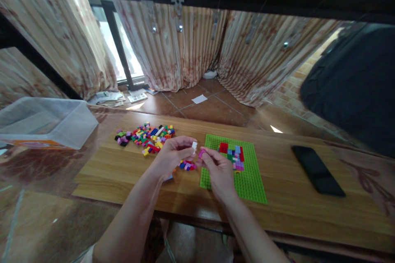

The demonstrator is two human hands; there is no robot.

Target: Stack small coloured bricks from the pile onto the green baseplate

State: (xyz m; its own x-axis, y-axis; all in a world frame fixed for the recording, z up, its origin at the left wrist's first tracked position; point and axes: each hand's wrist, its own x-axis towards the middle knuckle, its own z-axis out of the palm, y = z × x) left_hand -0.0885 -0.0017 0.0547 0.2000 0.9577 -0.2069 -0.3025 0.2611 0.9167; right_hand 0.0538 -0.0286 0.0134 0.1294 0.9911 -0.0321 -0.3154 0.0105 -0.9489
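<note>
My left hand pinches a small white toy brick between thumb and fingers. Close beside it, my right hand grips a small magenta toy brick at its fingertips. The two bricks are near each other but look apart. Under and beyond my right hand lies a green baseplate, with red, blue, green and pink bricks built up on it. A pile of loose coloured bricks spreads over the table to the left, and part of it is hidden behind my left hand.
A black phone lies on the right of the wooden table. To the left stands a clear plastic bin. Beyond the table are a tiled floor, papers and striped curtains. A dark bar crosses the top.
</note>
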